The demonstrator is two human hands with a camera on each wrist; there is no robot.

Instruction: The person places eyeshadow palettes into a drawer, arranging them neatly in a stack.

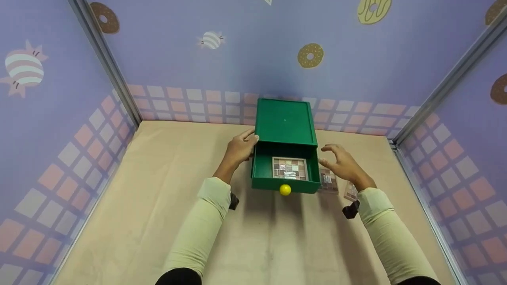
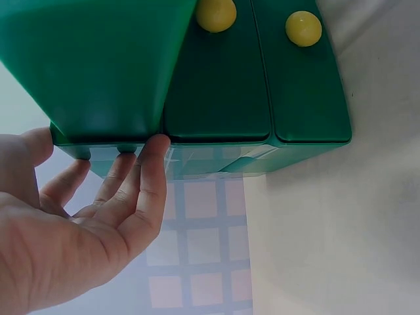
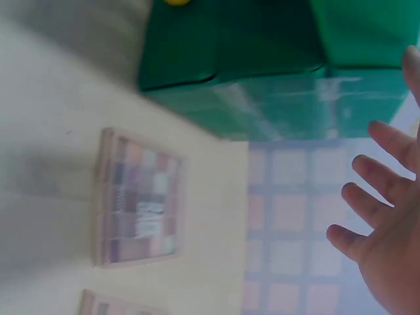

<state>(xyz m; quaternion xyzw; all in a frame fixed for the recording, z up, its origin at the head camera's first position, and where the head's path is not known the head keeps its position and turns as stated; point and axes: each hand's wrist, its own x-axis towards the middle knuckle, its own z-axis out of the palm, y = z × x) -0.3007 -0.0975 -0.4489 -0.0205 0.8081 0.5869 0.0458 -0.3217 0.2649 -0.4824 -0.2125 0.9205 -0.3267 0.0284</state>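
Observation:
A green drawer unit [image 1: 286, 122] stands against the back wall, its top drawer [image 1: 286, 184] pulled out toward me. Inside that drawer lies an eyeshadow palette [image 1: 290, 168] with a grid of coloured squares. My left hand [image 1: 240, 148] touches the unit's left side with its fingers [image 2: 152, 177], the thumb near the top edge. On the other side, my right hand [image 1: 343, 163] hangs apart from the unit, fingers spread and holding nothing. Below it a second palette [image 3: 141, 197] lies on the table, and a third palette [image 1: 351, 191] is farther right, partly hidden by the right wrist in the head view.
The top drawer has a round yellow knob [image 1: 285, 190]. Two shut drawers with yellow knobs [image 2: 303, 29] sit beneath it. A beige cloth [image 1: 158, 206] covers the table. Patterned walls with metal posts [image 1: 115, 71] enclose the back and both sides.

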